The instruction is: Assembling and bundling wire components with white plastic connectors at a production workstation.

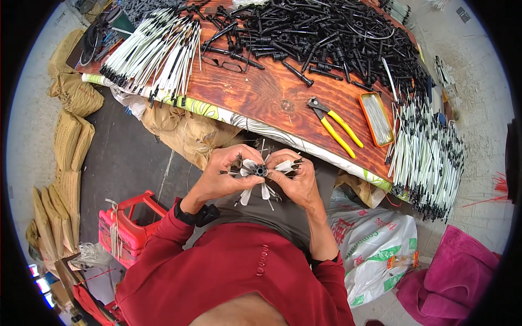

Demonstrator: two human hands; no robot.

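Note:
Above my lap, both hands hold an assembly with a black round hub (pixel 261 170) and several white strips and rods spreading out from it like spokes. My left hand (pixel 224 169) grips the assembly from its left side, thumb close to the hub. On the other side my right hand (pixel 296 176) is closed, with thumb and fingertips pinching at the white strips beside the hub. Just what lies between the right fingertips is partly hidden. Black tips show at the ends of several strips.
On the wooden table (pixel 255 92) lie yellow-handled pliers (pixel 337 127), an orange-rimmed box of thin pins (pixel 376 118), eyeglasses (pixel 224 64) and a heap of black plastic parts (pixel 326 35). Bundles of white rods (pixel 155 51) lie at both sides. A red stool (pixel 130 225) stands left.

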